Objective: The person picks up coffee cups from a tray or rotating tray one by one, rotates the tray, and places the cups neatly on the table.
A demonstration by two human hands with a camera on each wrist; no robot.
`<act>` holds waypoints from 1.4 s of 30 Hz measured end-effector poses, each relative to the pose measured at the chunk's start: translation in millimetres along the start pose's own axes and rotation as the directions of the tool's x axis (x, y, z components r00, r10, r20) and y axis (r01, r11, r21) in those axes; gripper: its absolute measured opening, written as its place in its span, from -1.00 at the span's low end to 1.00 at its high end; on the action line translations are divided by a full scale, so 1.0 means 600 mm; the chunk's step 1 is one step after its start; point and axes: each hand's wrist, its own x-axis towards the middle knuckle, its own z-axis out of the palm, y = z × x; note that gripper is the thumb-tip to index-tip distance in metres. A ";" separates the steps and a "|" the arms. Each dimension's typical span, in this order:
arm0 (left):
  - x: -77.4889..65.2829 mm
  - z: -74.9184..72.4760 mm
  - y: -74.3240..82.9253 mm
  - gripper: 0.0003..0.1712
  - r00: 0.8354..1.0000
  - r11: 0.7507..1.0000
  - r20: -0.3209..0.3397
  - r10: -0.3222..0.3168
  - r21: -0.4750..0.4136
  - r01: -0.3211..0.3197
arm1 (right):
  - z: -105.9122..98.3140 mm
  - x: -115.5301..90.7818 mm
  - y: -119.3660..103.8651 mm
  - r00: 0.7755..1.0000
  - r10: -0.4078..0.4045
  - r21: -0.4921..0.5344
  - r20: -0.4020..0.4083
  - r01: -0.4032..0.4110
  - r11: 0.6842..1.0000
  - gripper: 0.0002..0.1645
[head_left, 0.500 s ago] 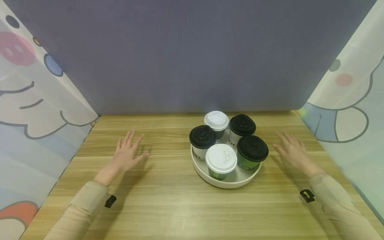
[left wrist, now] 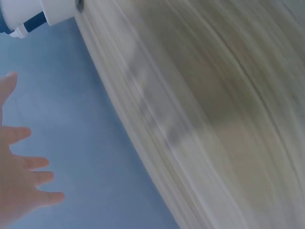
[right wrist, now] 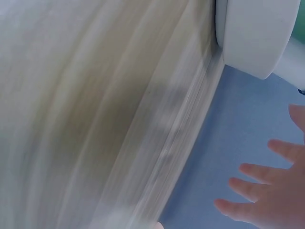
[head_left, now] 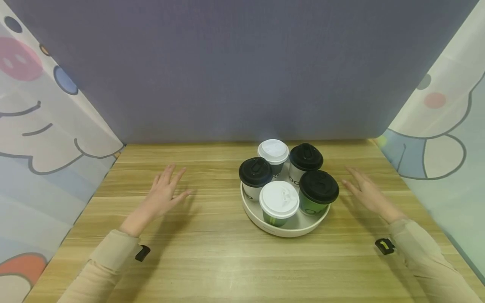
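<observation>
A round white tray (head_left: 289, 232) bears several lidded paper coffee cups. At its front stands a green cup with a white lid (head_left: 279, 200), beside a green cup with a black lid (head_left: 319, 187). Behind these are a white cup with a black lid (head_left: 256, 173), a dark cup with a white lid (head_left: 273, 152) and another black-lidded cup (head_left: 306, 158). My left hand (head_left: 161, 197) hovers over the table well left of the tray, fingers spread and holding nothing. Closer to the tray, on its right, my right hand (head_left: 370, 195) is also spread and holds nothing.
The wood-grain table (head_left: 216, 252) meets a grey panel (head_left: 242, 75) at its back edge. Cartoon-printed curtains hang on the left (head_left: 45, 122) and right (head_left: 451, 130). Dark straps (head_left: 385, 246) hang at the wrists.
My left hand has shifted slightly to the right and my right hand slightly to the left, both a little toward the tray. The cups and tray stay in place.
</observation>
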 end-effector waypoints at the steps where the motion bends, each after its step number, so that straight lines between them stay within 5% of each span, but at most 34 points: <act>1: 0.000 -0.002 0.004 -0.15 1.000 1.000 0.004 0.001 -0.003 -0.001 | 0.001 0.001 -0.001 1.000 -0.005 0.003 -0.004 0.005 1.000 -0.36; 18: 0.007 -0.007 0.057 -0.24 0.997 0.998 -0.033 0.067 0.017 -0.067 | 0.018 0.015 -0.008 0.999 -0.045 0.104 0.018 0.043 0.994 -0.45; 29: 0.012 -0.013 0.092 -0.28 0.987 0.988 -0.050 0.156 0.026 -0.155 | 0.029 0.027 -0.008 0.995 0.007 0.257 0.101 -0.033 0.966 -0.48; 35: 0.018 -0.015 0.114 -0.33 0.964 0.969 -0.095 0.248 0.033 -0.246 | 0.033 0.028 -0.013 0.986 0.038 0.383 0.163 -0.099 0.919 -0.43; 42: 0.032 -0.013 0.141 -0.40 0.912 0.928 -0.170 0.373 0.051 -0.370 | 0.037 0.031 -0.023 0.965 0.099 0.470 0.244 -0.207 0.858 -0.34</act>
